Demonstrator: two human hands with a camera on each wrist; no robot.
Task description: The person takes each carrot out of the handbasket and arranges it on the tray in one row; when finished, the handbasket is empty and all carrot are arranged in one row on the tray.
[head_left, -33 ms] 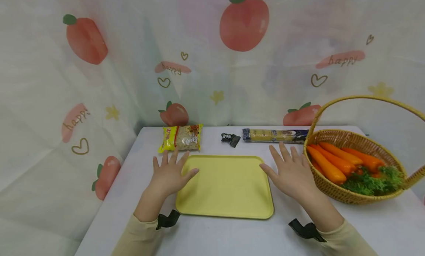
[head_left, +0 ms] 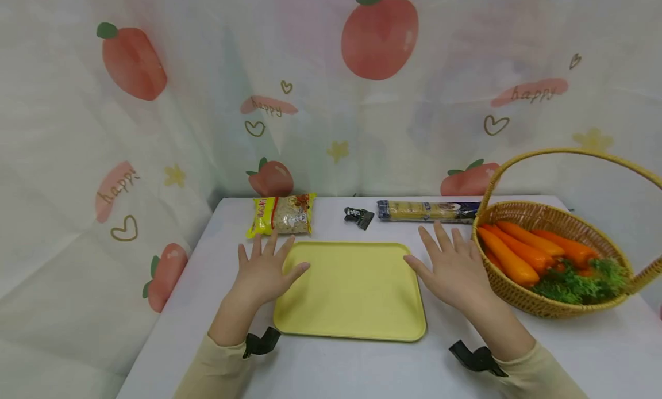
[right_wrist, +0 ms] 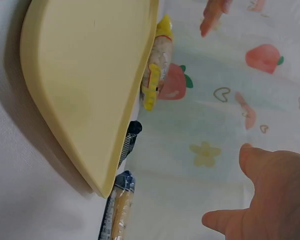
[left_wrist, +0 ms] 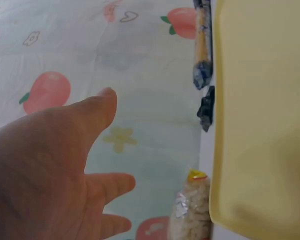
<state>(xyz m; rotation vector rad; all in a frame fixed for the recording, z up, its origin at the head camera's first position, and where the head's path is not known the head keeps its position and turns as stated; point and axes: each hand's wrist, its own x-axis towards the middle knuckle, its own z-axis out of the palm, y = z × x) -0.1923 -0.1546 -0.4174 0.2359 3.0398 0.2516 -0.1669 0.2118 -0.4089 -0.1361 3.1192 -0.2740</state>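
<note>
Both hands hold nothing, fingers spread and palms down. My left hand (head_left: 265, 275) is at the left side of a yellow rectangular tray (head_left: 351, 290), its thumb overlapping the tray in the head view. Beyond its fingertips lies a yellow and clear plastic bag of pale pieces (head_left: 289, 215). My right hand (head_left: 457, 272) is off the tray's right edge, between the tray and a wicker basket (head_left: 564, 310). In the left wrist view, the left thumb (left_wrist: 102, 107) points away from the tray; the right wrist view shows the right thumb (right_wrist: 255, 157) clear of it too.
Along the back of the white table (head_left: 362, 370) lie a small black packet (head_left: 359, 217) and a long clear-and-blue pack of yellowish sticks (head_left: 426, 211). The basket holds orange carrots (head_left: 509, 255) with green tops (head_left: 564, 284), and its tall handle arches up. A fruit-print cloth (head_left: 310, 54) hangs behind.
</note>
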